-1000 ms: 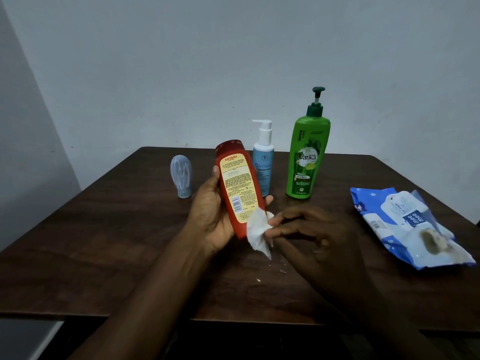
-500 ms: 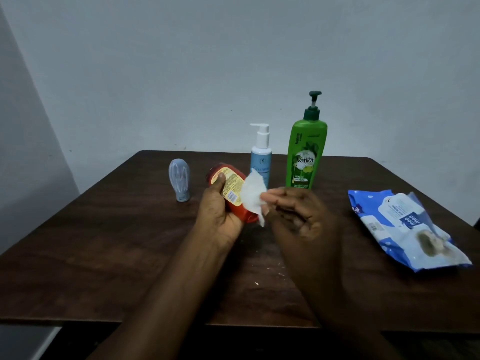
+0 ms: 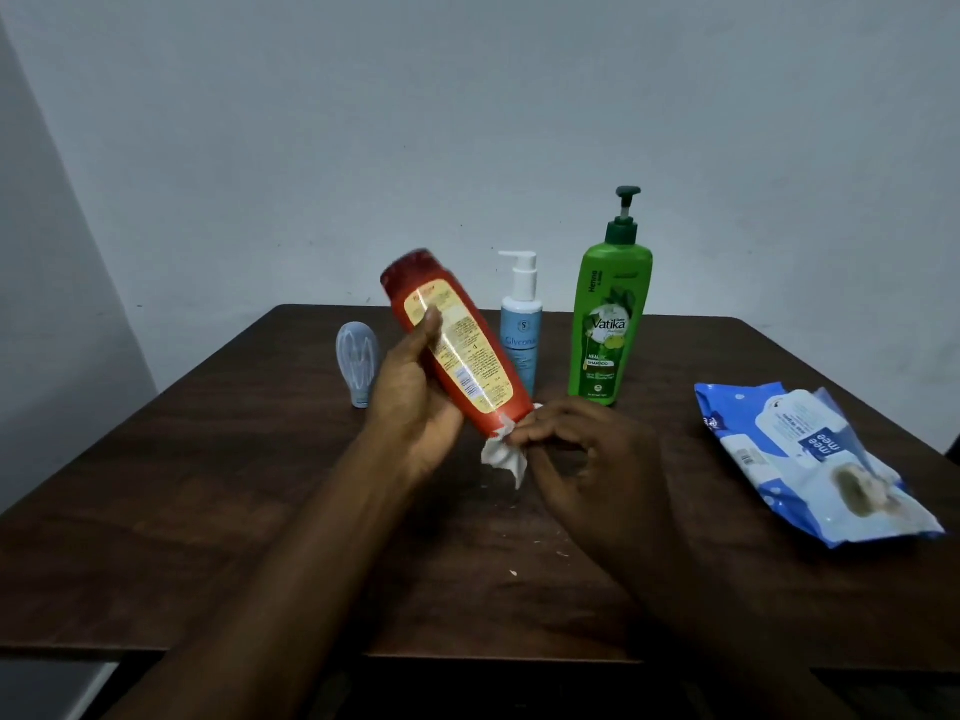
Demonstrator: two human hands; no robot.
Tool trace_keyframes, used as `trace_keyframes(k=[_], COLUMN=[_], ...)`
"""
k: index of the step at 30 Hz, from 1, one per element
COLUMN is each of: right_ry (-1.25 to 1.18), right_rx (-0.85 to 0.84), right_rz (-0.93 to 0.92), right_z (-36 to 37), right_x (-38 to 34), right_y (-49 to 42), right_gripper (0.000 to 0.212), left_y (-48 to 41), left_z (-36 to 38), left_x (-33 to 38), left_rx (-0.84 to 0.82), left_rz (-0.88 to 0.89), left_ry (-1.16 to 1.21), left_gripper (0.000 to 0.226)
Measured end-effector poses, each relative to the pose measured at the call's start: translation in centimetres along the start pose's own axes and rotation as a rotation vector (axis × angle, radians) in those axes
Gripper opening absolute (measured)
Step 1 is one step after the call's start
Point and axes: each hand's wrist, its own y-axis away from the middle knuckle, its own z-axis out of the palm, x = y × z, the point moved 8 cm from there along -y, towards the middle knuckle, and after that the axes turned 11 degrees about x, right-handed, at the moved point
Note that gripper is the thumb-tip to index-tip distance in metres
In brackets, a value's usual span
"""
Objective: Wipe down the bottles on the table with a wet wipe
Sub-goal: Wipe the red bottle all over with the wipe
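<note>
Bottles: blue pump bottle (image 3: pixel 521 339) and green one (image 3: pixel 608 324) stand far behind; left hand (image 3: pixel 415 402) grips tilted red bottle (image 3: pixel 457 350), right hand (image 3: pixel 587 454) pinches wipe (image 3: pixel 503 454) at its lower end.

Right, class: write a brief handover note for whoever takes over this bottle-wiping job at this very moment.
Left hand grips the red bottle, tilted, above the table.
Right hand pinches the wipe against the bottle's lower end.
Blue bottle, green bottle and small grey bottle stand at the back; wipe pack lies on the right.
Done: red bottle under way. To do: finish it, then the other three; whether any is already wiped cannot be told.
</note>
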Motion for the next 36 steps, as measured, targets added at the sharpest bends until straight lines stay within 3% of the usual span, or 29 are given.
trace_keyframes(k=[3,6,10,21,36], right_ry=[0.012,-0.025,-0.042,-0.086,-0.109], right_rx=[-0.042,-0.021,-0.02,-0.049,-0.04], right_rz=[0.134,0.228,0.243,0.319,0.294], right_z=[0.7,1.1,1.8,2.3,2.2], right_x=[2.4,4.4,5.4,7.4,6.8], right_y=[-1.0,-1.8,-1.9,-0.1,-0.2], right_gripper=[0.021,0.021,0.021,0.028,0.028], left_y=[-1.0,-2.8,-5.3,-9.1,-9.9], left_z=[0.8,1.0,0.3,-0.9,-0.9], left_x=[2.5,4.4,5.4,5.0,4.8], left_rx=[-0.09,-0.079,-0.031,0.072,0.088], left_rz=[0.178,0.358,0.445,0.484,0.5], left_ry=[-0.289,-0.593,-0.761,-0.759,-0.81], left_gripper=[0.033,0.036,0.034,0.035,0.041])
